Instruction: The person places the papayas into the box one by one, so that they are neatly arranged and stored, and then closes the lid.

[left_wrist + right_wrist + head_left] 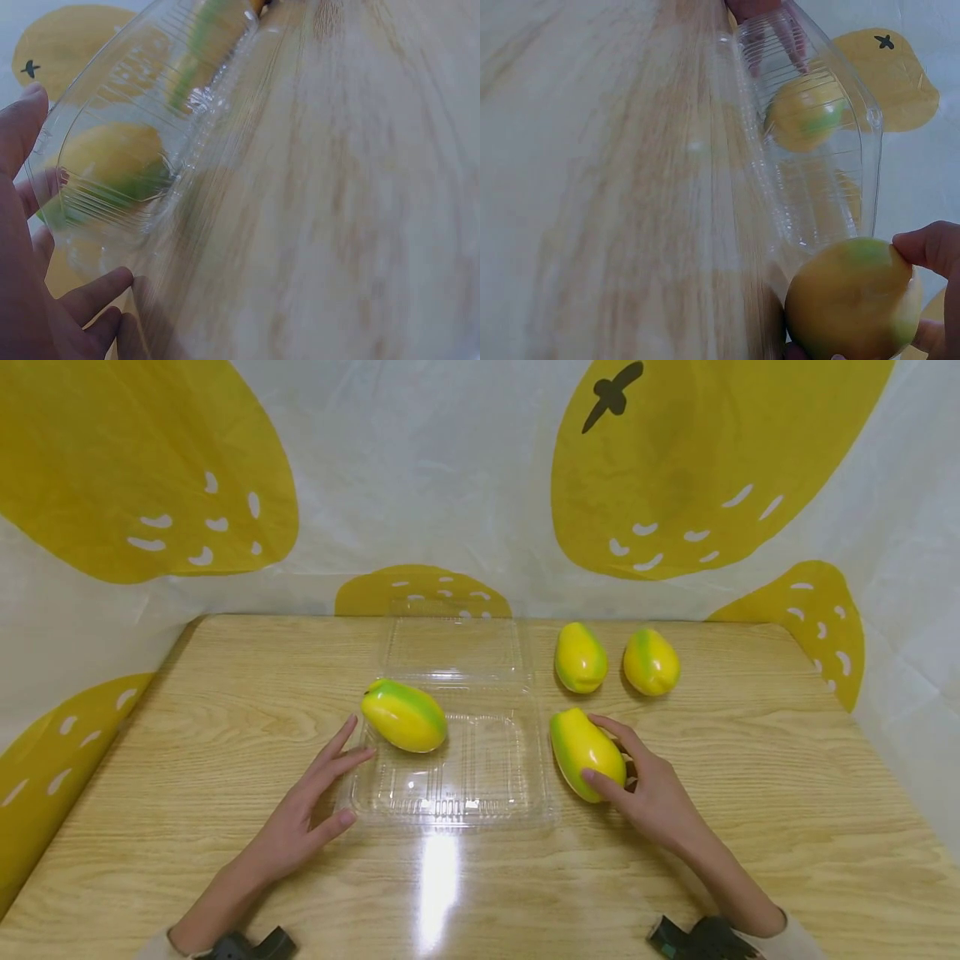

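Note:
A clear plastic clamshell container (457,814) lies with its lid (453,647) folded back toward the wall. One yellow papaya (405,717) with a green stripe lies in the container's left half; its color shows through the clear side in the left wrist view. Spread fingers of my left hand (296,814) rest at the container's left rim, thumb near its front corner. Just right of the container, my right hand (652,789) grips a second papaya (581,752), thumb on its near side and fingers around its far side. That papaya (851,300) is close over the wood.
Two more papayas stand at the back right of the wooden table (750,760), a left one (581,657) and a right one (652,662). A white cloth (420,468) with large yellow fruit prints hangs behind and beside the table.

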Action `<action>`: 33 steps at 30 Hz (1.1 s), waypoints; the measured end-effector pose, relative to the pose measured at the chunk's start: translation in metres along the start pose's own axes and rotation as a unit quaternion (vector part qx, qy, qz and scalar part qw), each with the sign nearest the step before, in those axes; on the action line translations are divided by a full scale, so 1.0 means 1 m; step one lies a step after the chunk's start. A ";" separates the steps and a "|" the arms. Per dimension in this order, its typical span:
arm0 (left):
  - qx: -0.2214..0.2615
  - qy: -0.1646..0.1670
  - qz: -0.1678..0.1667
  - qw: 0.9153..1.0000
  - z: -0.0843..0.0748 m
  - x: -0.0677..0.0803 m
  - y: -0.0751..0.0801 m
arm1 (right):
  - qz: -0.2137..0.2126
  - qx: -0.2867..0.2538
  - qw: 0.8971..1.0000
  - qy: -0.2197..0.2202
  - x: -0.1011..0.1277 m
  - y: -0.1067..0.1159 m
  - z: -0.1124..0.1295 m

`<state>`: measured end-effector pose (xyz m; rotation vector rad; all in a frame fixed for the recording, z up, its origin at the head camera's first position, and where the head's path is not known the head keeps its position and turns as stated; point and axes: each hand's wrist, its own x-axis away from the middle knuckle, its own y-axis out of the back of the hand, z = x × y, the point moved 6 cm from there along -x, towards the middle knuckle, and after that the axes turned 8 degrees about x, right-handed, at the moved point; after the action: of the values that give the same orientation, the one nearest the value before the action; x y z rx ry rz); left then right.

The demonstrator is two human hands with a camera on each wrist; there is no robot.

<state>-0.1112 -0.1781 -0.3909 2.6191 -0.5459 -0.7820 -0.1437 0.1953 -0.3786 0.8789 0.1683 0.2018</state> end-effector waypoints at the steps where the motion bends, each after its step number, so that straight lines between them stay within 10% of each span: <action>1: 0.000 0.000 0.000 1.000 0.000 0.000 0.000 | -0.005 0.004 1.000 0.003 0.000 0.000 0.000; 21: 0.001 -0.001 0.000 1.000 0.001 -0.001 -0.002 | -0.017 -0.037 0.999 0.029 -0.002 0.007 0.002; 33: 0.003 0.000 0.001 1.000 -0.002 -0.001 -0.001 | -0.057 -0.031 0.994 0.091 -0.004 0.041 0.053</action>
<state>-0.1109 -0.1761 -0.3898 2.6246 -0.5517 -0.7804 -0.1393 0.1804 -0.3128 0.7871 0.3786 0.1798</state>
